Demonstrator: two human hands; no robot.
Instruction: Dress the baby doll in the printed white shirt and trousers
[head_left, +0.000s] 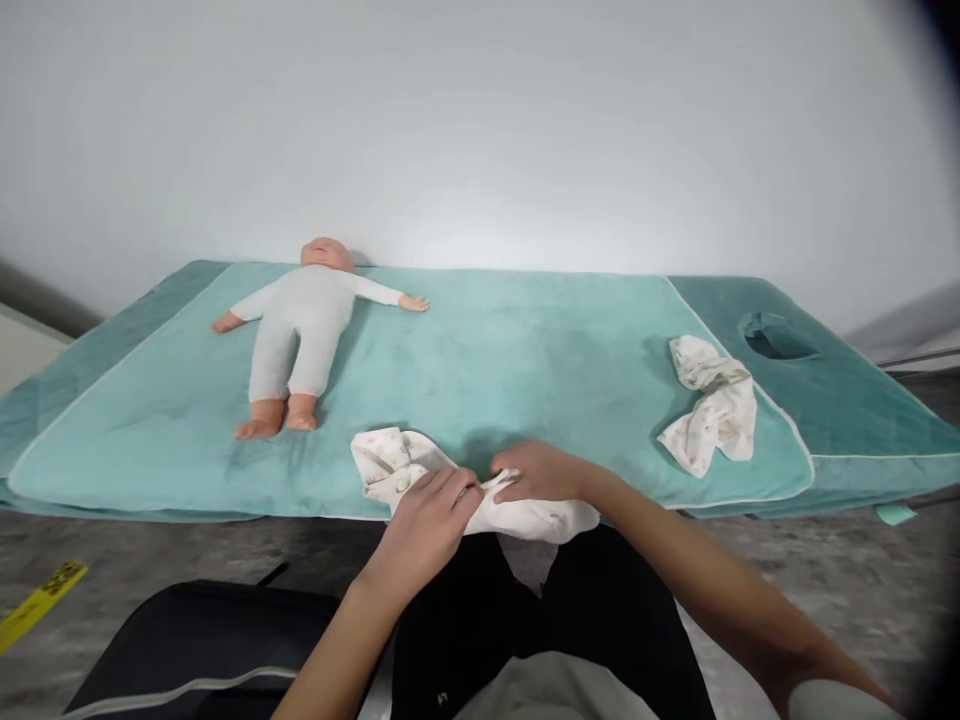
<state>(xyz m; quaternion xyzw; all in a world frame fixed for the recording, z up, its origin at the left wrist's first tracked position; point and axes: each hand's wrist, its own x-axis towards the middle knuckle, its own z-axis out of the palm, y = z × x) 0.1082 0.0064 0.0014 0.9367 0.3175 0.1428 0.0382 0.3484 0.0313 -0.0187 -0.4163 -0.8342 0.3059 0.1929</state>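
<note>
Here, the white patterned cloth (pixel 401 465) lies beneath both hands (pixel 475 493), their curled fingers pinching it.

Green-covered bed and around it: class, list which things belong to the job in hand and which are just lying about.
Job in hand: left hand; right hand; printed white cloth, held by both; green-covered bed.

Seemingly just lying about: doll; crumpled second cloth; yellow floor strip.

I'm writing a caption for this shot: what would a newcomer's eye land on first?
Probably the baby doll in white clothing, lying face-up on the left of the turquoise covered bed. Next, perhaps, the white patterned cloth at the near edge, held by both hands.
</note>
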